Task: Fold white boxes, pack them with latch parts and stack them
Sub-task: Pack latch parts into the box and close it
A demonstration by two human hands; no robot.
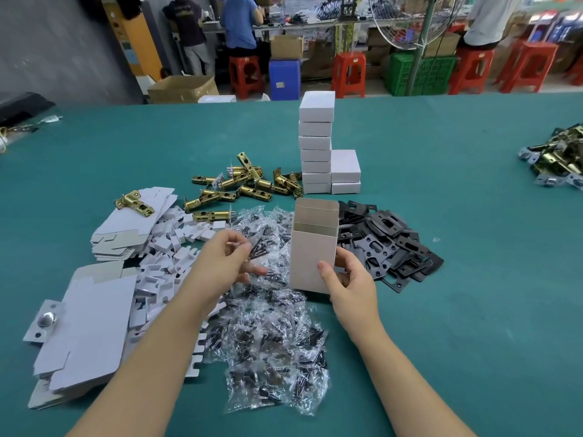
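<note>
My right hand (347,279) grips an upright white box (312,247) whose top flaps stand open. To its left, my left hand (227,260) pinches a clear bag of dark screws (259,250), held above the pile of screw bags (274,335). Brass latches (239,187) lie in a heap behind the bags. Black strike plates (391,244) are piled to the right of the box. A tall stack of closed white boxes (316,146) stands at the back, with a shorter stack (345,171) beside it.
Flat unfolded box blanks (91,326) and white card inserts (170,247) cover the left side of the green table (473,310). Another latch heap (558,159) lies at the far right edge. People, red stools and crates stand beyond the table.
</note>
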